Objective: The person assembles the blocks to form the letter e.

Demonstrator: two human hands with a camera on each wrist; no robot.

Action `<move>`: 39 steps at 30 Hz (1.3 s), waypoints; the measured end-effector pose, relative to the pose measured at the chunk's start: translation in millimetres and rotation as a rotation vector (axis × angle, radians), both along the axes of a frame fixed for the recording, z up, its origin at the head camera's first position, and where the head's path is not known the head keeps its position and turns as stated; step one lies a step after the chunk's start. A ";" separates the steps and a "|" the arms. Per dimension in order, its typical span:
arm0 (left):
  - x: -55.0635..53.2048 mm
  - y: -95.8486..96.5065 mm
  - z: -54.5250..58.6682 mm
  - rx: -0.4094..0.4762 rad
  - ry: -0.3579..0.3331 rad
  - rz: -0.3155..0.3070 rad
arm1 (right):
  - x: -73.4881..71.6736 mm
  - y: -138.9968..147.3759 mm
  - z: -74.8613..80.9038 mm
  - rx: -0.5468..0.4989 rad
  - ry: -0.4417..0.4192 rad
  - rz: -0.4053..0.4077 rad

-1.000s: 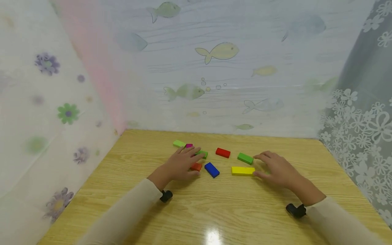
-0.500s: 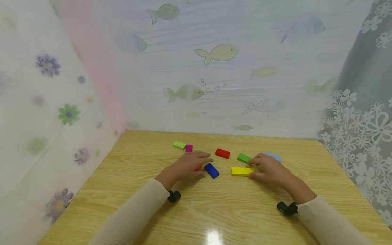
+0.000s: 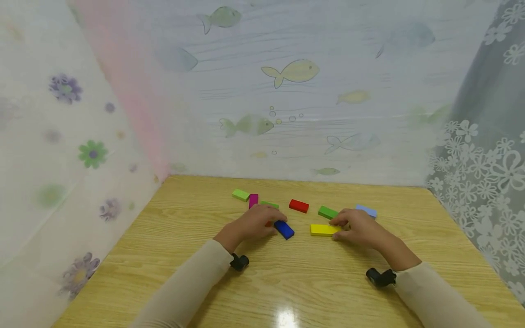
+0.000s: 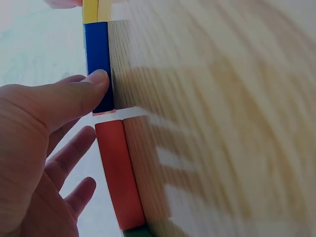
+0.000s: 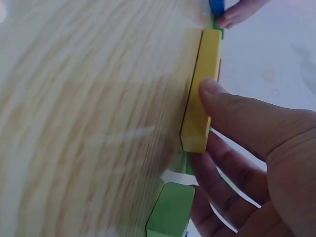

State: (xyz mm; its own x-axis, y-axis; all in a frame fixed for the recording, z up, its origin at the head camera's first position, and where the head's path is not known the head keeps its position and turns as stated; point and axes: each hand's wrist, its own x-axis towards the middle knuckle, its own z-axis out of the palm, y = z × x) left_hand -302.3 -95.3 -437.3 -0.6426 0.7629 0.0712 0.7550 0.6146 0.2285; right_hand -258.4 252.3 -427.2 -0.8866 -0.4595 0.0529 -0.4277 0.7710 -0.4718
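My left hand (image 3: 258, 223) is at the blue block (image 3: 285, 229) in the head view. In the left wrist view its thumb lies on the near face of that block, with the index finger behind, pinching it. Beside it is an orange-red block (image 4: 118, 173), mostly covered by the hand in the head view. My right hand (image 3: 361, 229) pinches the right end of the yellow block (image 3: 322, 230); the right wrist view has the thumb on its near side and fingers behind. A green block (image 5: 171, 210) near those fingers is hidden from the head view.
Behind the hands lie a lime block (image 3: 240, 195), a magenta block (image 3: 254, 200), a green block (image 3: 269, 205), a red block (image 3: 299, 206), another green block (image 3: 327, 212) and a light-blue block (image 3: 366, 211). The wooden table (image 3: 311, 282) meets a fish-patterned curtain (image 3: 287, 136) at the back.
My left hand has moved right, from over the orange-red block to the blue one. My right hand has shifted left and taken the yellow block's end, uncovering the light-blue block.
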 end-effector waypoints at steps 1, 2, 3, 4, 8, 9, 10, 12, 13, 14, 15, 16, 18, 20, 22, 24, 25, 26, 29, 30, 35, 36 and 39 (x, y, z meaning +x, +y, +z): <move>-0.3 0.5 -0.4 0.002 0.003 0.002 | -0.5 0.2 -0.2 -0.001 -0.006 0.003; -0.7 1.0 -0.8 0.001 0.006 0.005 | -0.9 0.3 -0.2 -0.003 -0.014 0.005; -1.1 1.5 -1.5 0.001 0.012 0.007 | -1.2 0.2 -0.2 -0.004 -0.021 0.007; -1.5 1.9 -2.1 -0.001 0.019 0.012 | -1.4 0.1 -0.1 -0.005 -0.028 0.010; -1.5 3.6 -3.3 -0.003 0.033 0.037 | -2.2 -0.8 0.0 -0.007 -0.050 0.010; -1.2 4.0 -3.3 0.001 0.032 0.042 | -2.4 -1.0 -0.2 -0.006 -0.054 0.007; -0.7 4.4 -3.0 0.005 0.030 0.046 | -2.6 -1.1 -0.6 -0.005 -0.054 0.005; 0.7 5.3 -2.6 0.018 0.026 0.048 | -2.7 -1.2 -1.4 -0.005 -0.057 0.000; 1.3 5.6 -2.5 0.022 0.026 0.048 | -2.6 -1.3 -1.9 -0.007 -0.058 -0.002; 2.0 5.8 -2.3 0.028 0.023 0.051 | -2.4 -1.2 -2.3 -0.009 -0.057 -0.004; 2.8 5.9 -2.3 0.033 0.022 0.052 | -2.2 -1.0 -2.9 -0.013 -0.057 -0.005; 3.7 5.9 -2.3 0.038 0.020 0.053 | -1.8 -0.9 -3.1 -0.018 -0.058 -0.006; 5.6 5.0 -2.3 0.051 0.028 0.056 | -0.4 -0.8 -3.2 -0.033 -0.058 -0.007; 8.0 3.2 -2.0 0.070 0.038 0.060 | 1.2 -1.1 -2.8 -0.041 -0.053 -0.005; 10.4 1.2 -1.9 0.091 0.034 0.066 | 3.0 -2.0 -1.8 -0.049 -0.049 -0.004; 12.8 -0.6 -1.8 0.113 0.015 0.078 | 4.6 -3.4 -0.7 -0.050 -0.042 -0.003; 14.2 -1.4 -1.4 0.123 -0.002 0.086 | 5.3 -4.1 -0.3 -0.052 -0.040 -0.002; 15.5 -2.0 -1.1 0.132 -0.020 0.094 | 6.0 -4.7 0.3 -0.055 -0.038 -0.001; 20.6 -3.9 0.7 0.156 -0.062 0.124 | 8.3 -6.9 1.6 -0.062 -0.029 0.007; 22.7 -4.5 1.5 0.164 -0.069 0.131 | 9.0 -7.5 2.1 -0.064 -0.027 0.010; 33.7 -6.8 5.3 0.207 -0.068 0.157 | 13.7 -10.5 5.0 -0.074 0.002 0.033; 35.9 -6.9 5.7 0.214 -0.062 0.160 | 14.8 -11.1 5.7 -0.076 0.009 0.039; 42.6 -6.6 7.3 0.236 -0.059 0.175 | 18.7 -13.1 7.4 -0.078 0.036 0.059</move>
State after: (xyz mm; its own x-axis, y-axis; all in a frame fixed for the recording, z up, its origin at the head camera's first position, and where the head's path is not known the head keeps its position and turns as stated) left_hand -259.7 -101.9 -429.9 -0.7712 0.6071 0.1915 0.6233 0.6591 0.4208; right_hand -239.7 239.2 -419.7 -0.8548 -0.5044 0.1220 -0.4893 0.7051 -0.5133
